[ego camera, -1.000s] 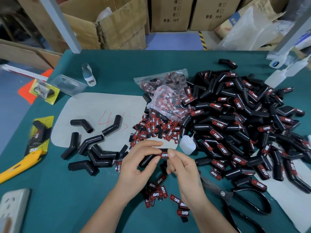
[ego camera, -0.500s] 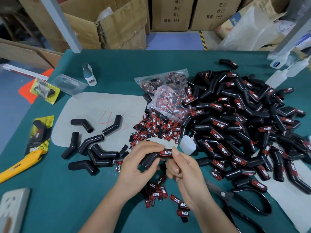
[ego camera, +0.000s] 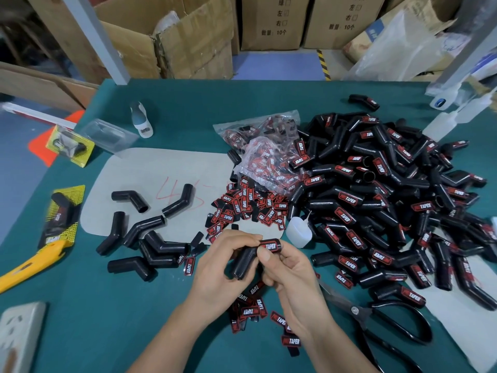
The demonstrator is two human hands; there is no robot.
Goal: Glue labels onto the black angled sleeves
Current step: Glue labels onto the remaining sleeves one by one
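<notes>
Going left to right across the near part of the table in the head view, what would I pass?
White power strip → yellow knife → plain black sleeves → left hand → right hand → black scissors.

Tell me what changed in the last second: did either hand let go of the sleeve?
No. The left hand and right hand kept their grip on the sleeve and tilted it, so its unlabelled leg now points down toward the person. The right thumb shifted from the label to just below it. The labelled pile, loose labels, bare sleeves, glue bottle and scissors stayed put.
</notes>
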